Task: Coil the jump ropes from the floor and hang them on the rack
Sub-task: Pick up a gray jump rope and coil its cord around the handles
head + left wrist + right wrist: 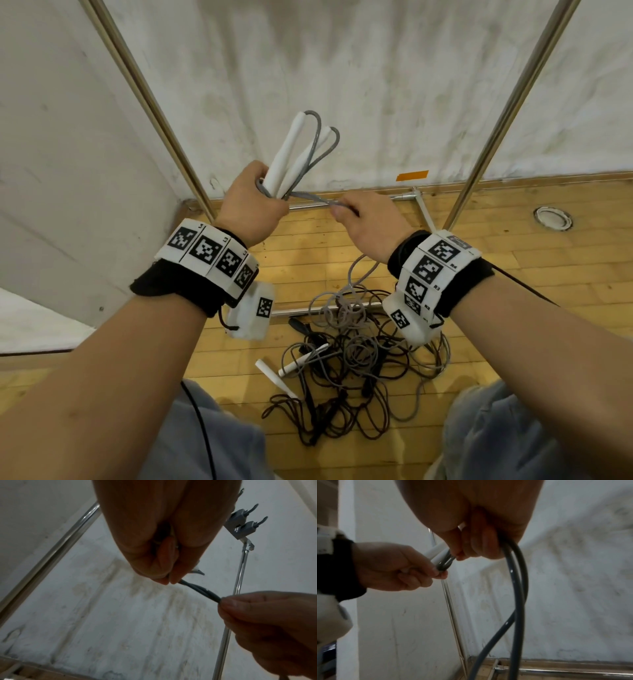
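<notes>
My left hand (255,202) grips the two white handles (291,156) of a grey jump rope, held upright at chest height in front of the rack. The grey cord (310,198) runs doubled from that fist to my right hand (349,212), which pinches it close by. In the left wrist view the doubled cord (199,590) spans the short gap to the right hand's fingers (240,604). From the right hand two strands of cord (518,588) hang down to the floor. A tangled pile of grey and dark ropes (352,359) lies on the floor below my wrists.
Two slanted metal rack posts (150,102) (507,113) stand left and right, with base bars (400,197) on the wooden floor. Grey hooks (243,522) sit on the rack's top bar. A stained white wall is behind. Loose white handles (274,375) lie in the pile.
</notes>
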The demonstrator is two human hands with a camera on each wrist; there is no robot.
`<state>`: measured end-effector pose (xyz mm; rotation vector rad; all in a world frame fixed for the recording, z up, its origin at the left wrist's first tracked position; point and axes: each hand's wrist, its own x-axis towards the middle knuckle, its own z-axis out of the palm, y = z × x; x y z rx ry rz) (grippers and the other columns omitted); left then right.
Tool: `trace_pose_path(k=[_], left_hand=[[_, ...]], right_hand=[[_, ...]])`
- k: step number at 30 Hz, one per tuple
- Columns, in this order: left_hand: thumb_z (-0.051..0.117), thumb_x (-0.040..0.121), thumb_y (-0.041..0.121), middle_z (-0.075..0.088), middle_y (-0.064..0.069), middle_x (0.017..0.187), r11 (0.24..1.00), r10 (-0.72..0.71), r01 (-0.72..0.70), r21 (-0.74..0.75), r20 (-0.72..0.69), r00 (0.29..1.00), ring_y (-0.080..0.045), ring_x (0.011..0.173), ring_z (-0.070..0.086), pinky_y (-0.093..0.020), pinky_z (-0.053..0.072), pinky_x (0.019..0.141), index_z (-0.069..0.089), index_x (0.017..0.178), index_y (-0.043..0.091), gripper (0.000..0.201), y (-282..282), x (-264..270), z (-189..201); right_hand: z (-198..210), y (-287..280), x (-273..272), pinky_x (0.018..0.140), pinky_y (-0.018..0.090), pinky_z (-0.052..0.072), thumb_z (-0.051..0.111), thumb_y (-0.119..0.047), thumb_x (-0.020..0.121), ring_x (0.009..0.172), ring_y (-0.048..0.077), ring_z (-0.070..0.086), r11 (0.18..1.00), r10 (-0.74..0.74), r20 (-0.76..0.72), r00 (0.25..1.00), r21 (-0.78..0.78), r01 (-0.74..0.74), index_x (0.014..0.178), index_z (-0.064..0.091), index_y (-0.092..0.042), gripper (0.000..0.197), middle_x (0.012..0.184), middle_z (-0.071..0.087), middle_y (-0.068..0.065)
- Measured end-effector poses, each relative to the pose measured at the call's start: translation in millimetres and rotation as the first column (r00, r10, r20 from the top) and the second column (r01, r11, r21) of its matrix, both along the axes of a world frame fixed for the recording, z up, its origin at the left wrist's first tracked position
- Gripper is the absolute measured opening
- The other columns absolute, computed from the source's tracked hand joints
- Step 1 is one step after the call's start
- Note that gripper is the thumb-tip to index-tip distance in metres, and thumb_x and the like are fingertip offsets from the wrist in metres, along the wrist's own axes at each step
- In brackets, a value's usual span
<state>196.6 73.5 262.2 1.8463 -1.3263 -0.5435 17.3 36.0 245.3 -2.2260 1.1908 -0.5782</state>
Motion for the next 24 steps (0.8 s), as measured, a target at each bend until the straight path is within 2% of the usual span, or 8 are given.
trace_pose_path(k=[3,5,7,9,14,18,20,24], left_hand=[[0.066,0.079,0.008,0.051,0.003,0.080,0.999,-0.033,0.034,-0.008,0.101,0.994,-0.020,0.070,0.051,-0.025,0.042,0.053,0.051,0.099,0.017,0.026,-1,2,-7],[0.063,0.082,0.009,0.051,-0.001,0.081,1.000,-0.020,0.018,0.012,0.205,0.978,-0.022,0.071,0.048,-0.022,0.034,0.051,0.048,0.094,0.015,0.021,-2,0,-14],[0.061,0.085,0.012,0.049,-0.001,0.078,1.000,-0.008,-0.001,0.031,0.276,0.961,-0.022,0.069,0.047,-0.023,0.030,0.050,0.044,0.091,0.016,0.019,-3,-5,-20],[0.060,0.086,0.015,0.048,0.001,0.075,0.999,-0.027,0.012,0.046,0.345,0.938,-0.022,0.067,0.046,-0.027,0.033,0.054,0.040,0.089,0.018,0.020,-4,-12,-26],[0.057,0.082,0.025,0.045,0.004,0.072,0.979,-0.166,0.078,0.188,0.517,0.840,-0.022,0.065,0.044,-0.031,0.031,0.058,0.039,0.094,0.019,0.022,-2,-21,-34],[0.055,0.083,0.026,0.041,0.007,0.067,0.985,-0.137,0.056,0.166,0.534,0.835,-0.019,0.059,0.042,-0.030,0.028,0.053,0.035,0.091,0.020,0.022,-5,-16,-35],[0.056,0.084,0.026,0.043,0.006,0.068,0.990,-0.103,0.029,0.141,0.549,0.829,-0.022,0.061,0.045,-0.029,0.031,0.056,0.035,0.092,0.020,0.023,-5,-13,-37],[0.055,0.087,0.029,0.043,0.005,0.070,0.991,-0.107,0.030,0.133,0.622,0.775,-0.025,0.061,0.044,-0.030,0.031,0.052,0.033,0.090,0.021,0.024,-3,-11,-42]], right_hand=[[4,1,-1,0.053,0.022,0.034,0.040,-0.030,0.098,0.060,0.013,0.045,0.998,0.046,-0.018,0.999,0.048,-0.045,0.069,0.050,-0.020,0.033,0.064,0.048,-0.005],[10,8,4,0.050,0.012,0.032,0.038,-0.030,0.099,0.058,0.010,0.043,0.994,0.093,-0.002,0.996,0.048,-0.093,0.075,0.057,-0.011,0.036,0.063,0.047,-0.005],[15,15,9,0.050,0.013,0.030,0.036,-0.029,0.100,0.057,0.008,0.042,0.990,0.131,0.020,0.991,0.056,-0.132,0.078,0.058,-0.009,0.038,0.064,0.048,-0.003],[18,22,13,0.050,0.018,0.028,0.036,-0.029,0.100,0.056,0.009,0.041,0.983,0.173,0.009,0.985,0.062,-0.173,0.078,0.058,-0.009,0.037,0.062,0.046,-0.004],[11,32,17,0.048,0.018,0.028,0.038,-0.029,0.099,0.054,0.009,0.042,0.978,0.201,-0.050,0.978,0.062,-0.197,0.082,0.061,-0.011,0.033,0.058,0.046,-0.007],[8,32,13,0.052,0.015,0.031,0.044,-0.029,0.096,0.050,0.008,0.035,0.979,0.198,0.030,0.980,0.038,-0.199,0.059,0.040,-0.024,0.038,0.054,0.038,-0.008],[8,32,9,0.049,0.019,0.028,0.045,-0.029,0.096,0.051,0.009,0.033,0.979,0.197,0.023,0.980,0.045,-0.198,0.059,0.035,-0.024,0.039,0.056,0.037,-0.007],[8,23,2,0.051,0.026,0.025,0.043,-0.030,0.097,0.055,0.012,0.039,0.983,0.182,-0.086,0.980,0.025,-0.181,0.064,0.038,-0.025,0.034,0.061,0.043,-0.005]])
